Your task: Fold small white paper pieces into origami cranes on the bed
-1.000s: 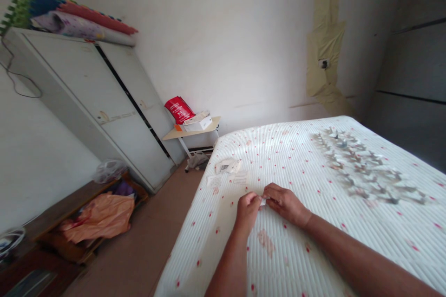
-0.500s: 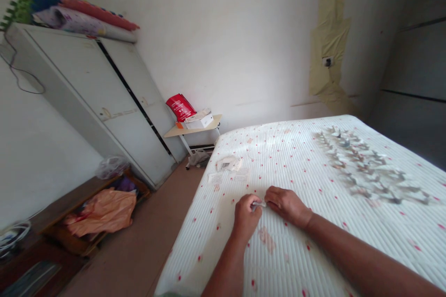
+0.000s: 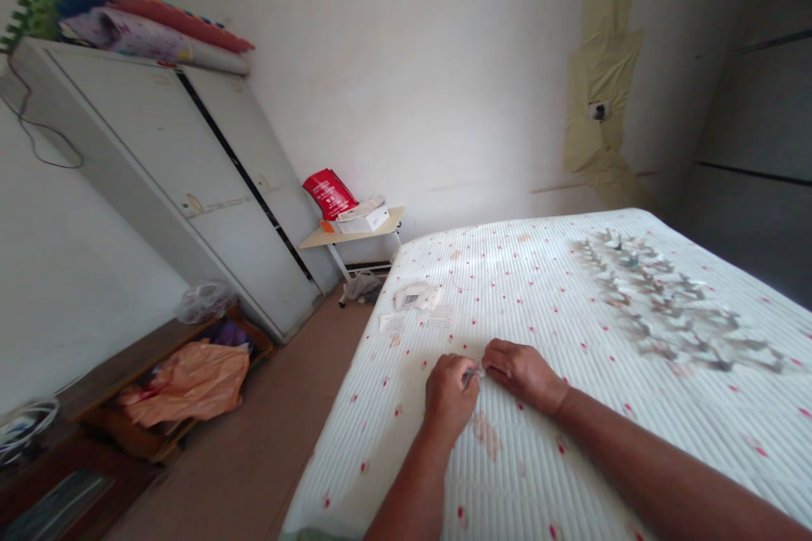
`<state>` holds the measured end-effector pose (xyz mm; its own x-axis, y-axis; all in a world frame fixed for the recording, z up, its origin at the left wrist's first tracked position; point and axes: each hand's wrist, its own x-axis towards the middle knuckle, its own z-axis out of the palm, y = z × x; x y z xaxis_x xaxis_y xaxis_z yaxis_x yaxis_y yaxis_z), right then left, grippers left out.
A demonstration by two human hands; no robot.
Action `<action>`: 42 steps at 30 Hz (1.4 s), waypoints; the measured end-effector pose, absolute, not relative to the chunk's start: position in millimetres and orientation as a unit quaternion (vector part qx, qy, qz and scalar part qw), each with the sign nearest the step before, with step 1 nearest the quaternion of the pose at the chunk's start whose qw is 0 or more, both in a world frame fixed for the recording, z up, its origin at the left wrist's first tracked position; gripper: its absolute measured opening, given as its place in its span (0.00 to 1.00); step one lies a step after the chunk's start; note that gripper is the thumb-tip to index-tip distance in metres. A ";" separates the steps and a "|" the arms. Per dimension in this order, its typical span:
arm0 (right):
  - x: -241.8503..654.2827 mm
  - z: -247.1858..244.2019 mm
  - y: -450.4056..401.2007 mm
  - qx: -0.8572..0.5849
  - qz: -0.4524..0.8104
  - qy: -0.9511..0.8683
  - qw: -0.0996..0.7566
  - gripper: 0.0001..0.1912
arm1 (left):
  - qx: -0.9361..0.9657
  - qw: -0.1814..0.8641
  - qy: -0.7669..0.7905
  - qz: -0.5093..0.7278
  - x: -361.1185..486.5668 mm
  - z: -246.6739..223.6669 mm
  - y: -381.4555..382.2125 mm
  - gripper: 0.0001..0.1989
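Just above the mattress (image 3: pixel 507 456), both hands pinch one small piece of folded paper (image 3: pixel 477 372). My left hand (image 3: pixel 449 393) is closed on its left end, with the thumb and fingertips curled together. Opposite it, my right hand (image 3: pixel 523 372) grips the other end, its fingers bent over and hiding most of the paper. Rows of small folded paper figures (image 3: pixel 672 304), resembling cranes, stand on the right part of the mattress. Beyond my left hand lie loose printed paper sheets (image 3: pixel 440 319) and a crumpled whitish wrapper (image 3: pixel 415 296).
A small table (image 3: pixel 310 240) against the wall bears a red bag (image 3: pixel 330 194) and a white box (image 3: pixel 364 221). Left of it stands a grey cabinet (image 3: pixel 158 135) with rolled mats (image 3: pixel 171 42) on top. An orange plastic bag (image 3: pixel 190 380) lies on a low wooden bench (image 3: pixel 107 363).
My left fingers have curled in tighter around the paper, so less of it shows. My right hand stays nearly in place.
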<state>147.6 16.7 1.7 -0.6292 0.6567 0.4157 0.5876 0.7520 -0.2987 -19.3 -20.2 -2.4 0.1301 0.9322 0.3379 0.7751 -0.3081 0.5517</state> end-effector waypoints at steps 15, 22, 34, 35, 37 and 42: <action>148.0 10.2 11.5 -0.330 0.121 -0.900 0.257 0.08 | 0.782 0.061 0.540 0.305 -22.9 -1.9 -20.1 0.10; 145.7 5.0 12.7 -0.336 0.135 -0.896 0.257 0.09 | 0.776 0.070 0.548 0.303 -22.6 -2.4 -20.0 0.10; 142.1 -0.4 16.8 -0.359 0.136 -0.895 0.228 0.10 | 0.748 0.096 0.582 0.302 -22.8 -6.4 -19.3 0.08; 141.9 -0.4 17.2 -0.365 0.145 -0.891 0.227 0.10 | 0.746 0.096 0.585 0.304 -22.6 -6.4 -19.3 0.08; 141.1 0.2 18.4 -0.383 0.164 -0.881 0.224 0.10 | 0.743 0.094 0.587 0.308 -22.0 -6.4 -19.3 0.08; 135.4 4.2 24.0 -0.430 0.197 -0.860 0.192 0.09 | 0.738 0.083 0.598 0.302 -20.0 -6.6 -18.4 0.08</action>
<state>135.4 24.0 4.2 -0.5569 0.8147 0.1613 0.6636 0.5533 -0.5034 -20.0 -18.4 -6.6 0.1017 0.9326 0.3462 0.8320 -0.2705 0.4844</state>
